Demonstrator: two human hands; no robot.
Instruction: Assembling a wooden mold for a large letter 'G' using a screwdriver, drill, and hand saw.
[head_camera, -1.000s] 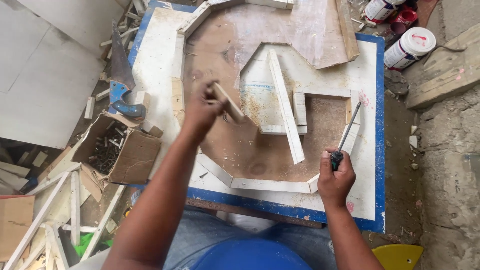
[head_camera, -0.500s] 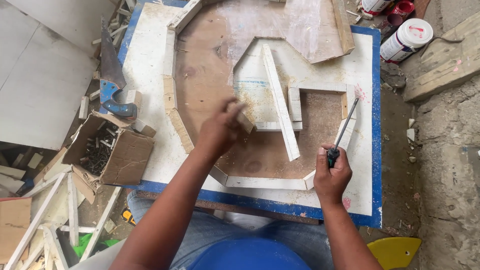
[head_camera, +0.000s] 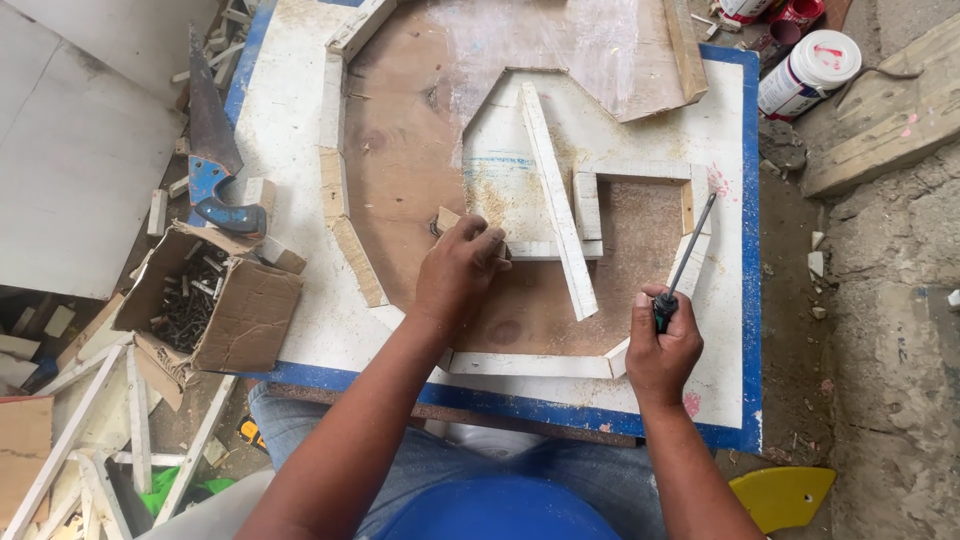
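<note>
My left hand (head_camera: 458, 272) grips a small wooden block (head_camera: 446, 219) and holds it low over the brown plywood panel (head_camera: 400, 160), just left of a short white strip. My right hand (head_camera: 661, 345) is closed on a screwdriver (head_camera: 684, 262) with a dark handle; its shaft points up and away over the white board (head_camera: 290, 130). A long white wooden strip (head_camera: 556, 200) lies diagonally between my hands. White strips frame the panel in an angled outline.
A blue-handled handsaw (head_camera: 208, 150) lies at the board's left edge. An open cardboard box of screws (head_camera: 205, 295) sits beside it. Paint tubs (head_camera: 808, 72) stand at the top right. Wood offcuts litter the floor on the left. A yellow object (head_camera: 780, 495) lies at the lower right.
My left hand has carried the small block down and to the right, from the panel's left side toward its middle. The right hand and screwdriver have stayed about where they were.
</note>
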